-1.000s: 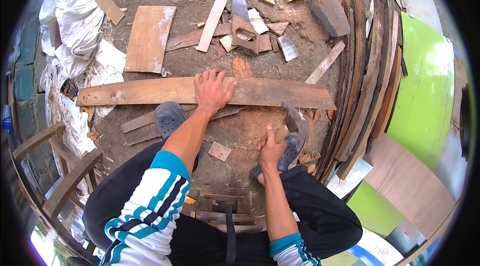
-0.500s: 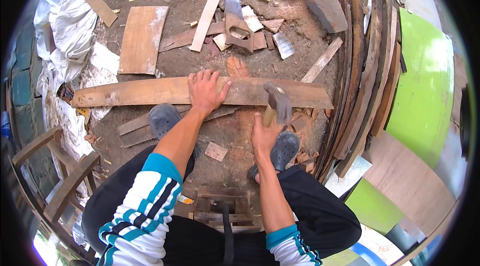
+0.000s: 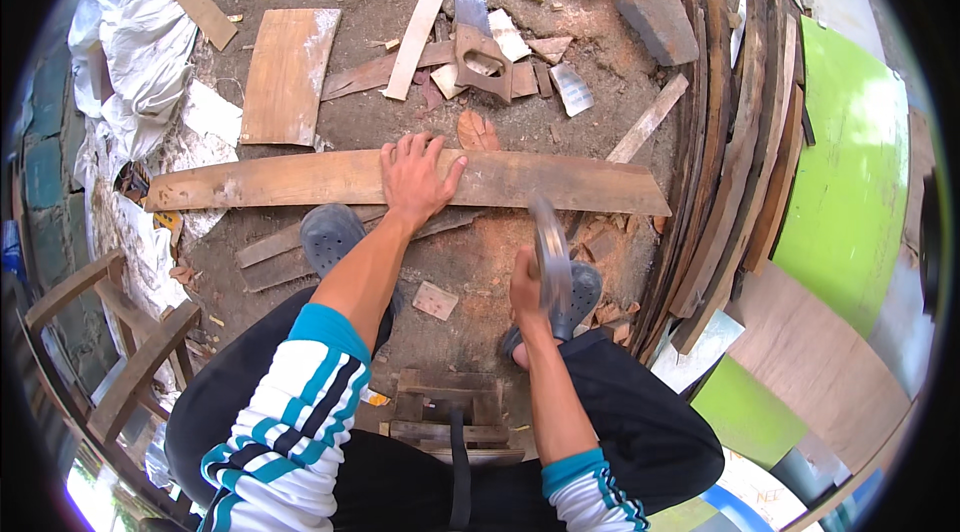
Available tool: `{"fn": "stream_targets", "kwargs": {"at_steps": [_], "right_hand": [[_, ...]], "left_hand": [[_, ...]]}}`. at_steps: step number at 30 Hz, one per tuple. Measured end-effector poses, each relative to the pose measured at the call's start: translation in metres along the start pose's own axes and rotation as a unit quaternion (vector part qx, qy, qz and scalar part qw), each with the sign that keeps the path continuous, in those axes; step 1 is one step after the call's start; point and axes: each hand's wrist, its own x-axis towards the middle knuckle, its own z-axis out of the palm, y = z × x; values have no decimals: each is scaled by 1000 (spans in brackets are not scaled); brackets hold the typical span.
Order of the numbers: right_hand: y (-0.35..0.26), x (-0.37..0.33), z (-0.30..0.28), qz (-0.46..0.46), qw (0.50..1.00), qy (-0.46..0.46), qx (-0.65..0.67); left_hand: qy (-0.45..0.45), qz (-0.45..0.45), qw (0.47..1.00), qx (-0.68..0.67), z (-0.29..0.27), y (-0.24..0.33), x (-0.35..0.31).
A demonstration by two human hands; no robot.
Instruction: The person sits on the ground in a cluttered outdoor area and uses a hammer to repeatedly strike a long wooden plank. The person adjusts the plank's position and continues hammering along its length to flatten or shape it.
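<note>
A long wooden plank [image 3: 300,179] lies crosswise in front of me. My left hand [image 3: 418,177] rests flat on its middle, fingers spread. In my right hand [image 3: 527,290] is a hammer [image 3: 552,250], its metal head blurred by motion. The hammer is raised over the ground just this side of the plank's right part, above my right shoe [image 3: 573,294]. Its handle is mostly hidden behind the head and my fingers. My left shoe [image 3: 331,237] is by the near edge of the plank.
Beyond the plank lie a handsaw [image 3: 482,60], a flat board [image 3: 290,77], wood scraps and a dark stone block [image 3: 655,20]. Long wooden strips [image 3: 745,132] are stacked on the right, beside a green panel [image 3: 850,172]. White sheeting [image 3: 140,42] and a wooden chair [image 3: 140,362] are at left.
My right hand has drawn back toward me with the hammer, whose head has dropped nearer to my body. My left hand stays flat on the plank.
</note>
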Motion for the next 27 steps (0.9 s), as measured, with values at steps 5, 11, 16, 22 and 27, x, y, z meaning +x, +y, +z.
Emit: {"fn": "stream_targets", "kwargs": {"at_steps": [5, 11, 16, 22, 27], "right_hand": [[-43, -4, -17, -5, 1000, 27, 5], [-1, 13, -3, -102, 992, 72, -29], [-21, -9, -8, -116, 989, 86, 34], [1, 9, -6, 53, 995, 6, -87], [-8, -5, -13, 3, 998, 0, -65]], "left_hand": [[17, 4, 1000, 23, 1, -6, -5], [10, 6, 999, 38, 1, 2, -1], [-8, -6, 999, 42, 3, -6, -5], [26, 14, 999, 18, 5, 1, -4], [-102, -122, 946, -283, -15, -39, 18]]}}
